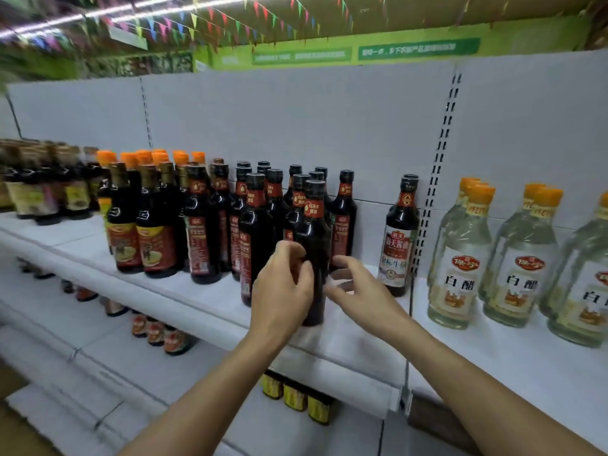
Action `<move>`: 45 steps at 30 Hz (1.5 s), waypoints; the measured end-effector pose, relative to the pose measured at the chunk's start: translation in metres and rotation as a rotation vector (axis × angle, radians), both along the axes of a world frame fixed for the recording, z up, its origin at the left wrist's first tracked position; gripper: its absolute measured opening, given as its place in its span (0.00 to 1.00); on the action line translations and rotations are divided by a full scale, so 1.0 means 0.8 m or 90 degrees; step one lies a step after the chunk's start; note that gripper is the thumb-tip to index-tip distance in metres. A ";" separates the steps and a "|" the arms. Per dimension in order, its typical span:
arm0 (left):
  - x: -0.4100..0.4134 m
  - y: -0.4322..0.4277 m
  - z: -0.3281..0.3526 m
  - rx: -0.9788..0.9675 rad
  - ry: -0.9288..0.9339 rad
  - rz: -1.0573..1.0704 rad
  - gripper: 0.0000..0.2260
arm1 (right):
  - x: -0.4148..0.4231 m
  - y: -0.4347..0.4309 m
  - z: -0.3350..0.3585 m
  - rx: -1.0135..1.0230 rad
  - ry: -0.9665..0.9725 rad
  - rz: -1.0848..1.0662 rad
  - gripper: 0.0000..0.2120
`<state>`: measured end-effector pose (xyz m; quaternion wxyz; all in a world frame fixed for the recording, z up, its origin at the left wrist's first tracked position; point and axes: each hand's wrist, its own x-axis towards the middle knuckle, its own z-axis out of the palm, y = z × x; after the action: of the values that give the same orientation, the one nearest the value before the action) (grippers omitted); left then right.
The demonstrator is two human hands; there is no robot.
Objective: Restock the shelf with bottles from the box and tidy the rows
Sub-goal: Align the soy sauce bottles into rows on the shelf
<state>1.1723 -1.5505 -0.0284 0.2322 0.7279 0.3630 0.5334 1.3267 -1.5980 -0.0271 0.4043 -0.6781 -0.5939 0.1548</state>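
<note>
A dark soy sauce bottle (314,238) with a black cap and red neck label stands upright near the front edge of the white top shelf (355,340). My left hand (283,287) wraps its lower body from the left. My right hand (358,287) hovers just right of the bottle, fingers spread, touching nothing I can make out. Behind it stand several rows of the same dark bottles (256,225). No box is in view.
A single soy bottle with a white label (399,238) stands to the right, then clear vinegar bottles (460,255) with orange caps. Orange-capped dark bottles (154,222) fill the left. Lower shelves hold small jars (296,394). A bare gap lies right of the held bottle.
</note>
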 end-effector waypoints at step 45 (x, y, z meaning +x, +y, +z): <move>0.088 0.082 -0.028 -0.158 0.078 -0.417 0.20 | 0.024 -0.019 -0.051 0.171 0.077 -0.267 0.22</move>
<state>1.2429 -1.4845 -0.0508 0.4553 0.8025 0.1856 0.3380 1.3461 -1.6131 -0.0676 0.5489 -0.7162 -0.4301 0.0277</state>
